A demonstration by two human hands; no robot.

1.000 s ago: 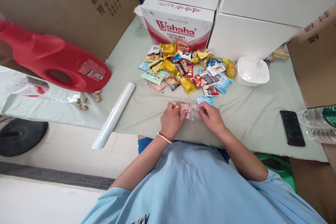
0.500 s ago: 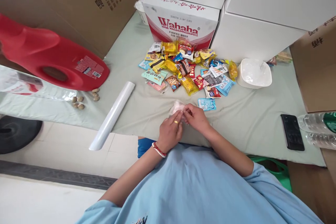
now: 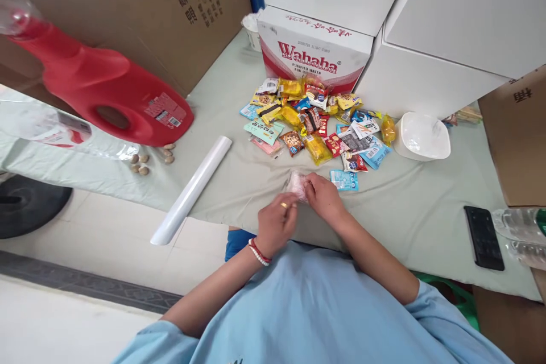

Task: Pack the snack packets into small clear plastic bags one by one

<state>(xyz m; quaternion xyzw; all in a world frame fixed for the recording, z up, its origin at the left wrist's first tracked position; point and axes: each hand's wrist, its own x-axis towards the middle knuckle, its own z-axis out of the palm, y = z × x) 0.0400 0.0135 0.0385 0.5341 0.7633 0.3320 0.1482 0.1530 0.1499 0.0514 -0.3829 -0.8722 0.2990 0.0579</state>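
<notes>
A small whitish-pink packet in crinkled clear plastic (image 3: 296, 182) lies on the cloth close to my body. My right hand (image 3: 325, 198) pinches its right edge between thumb and fingers. From the lower left, my left hand (image 3: 276, 220), with a gold ring and a beaded bracelet, has its curled fingertips closed at the packet's near edge; they partly cover it. Just beyond my right hand lies a light-blue sachet (image 3: 344, 180). Farther back is a heap of wrapped snacks (image 3: 313, 119) in yellow, red, brown and blue.
A white plastic roll (image 3: 191, 190) overhangs the front edge at left. Behind it are a red jug (image 3: 119, 91), several brown nuts (image 3: 144, 170) and a clear bottle (image 3: 63, 133). A Wahaba-style red-white carton (image 3: 313, 48) stands behind the snacks. Rightward are a white tub (image 3: 422, 136) and a phone (image 3: 484, 237).
My left hand has drawn back slightly toward me, uncovering more of the packet. My right hand keeps its pinch. The whole view has shifted, so the table's things appear lower and farther right.
</notes>
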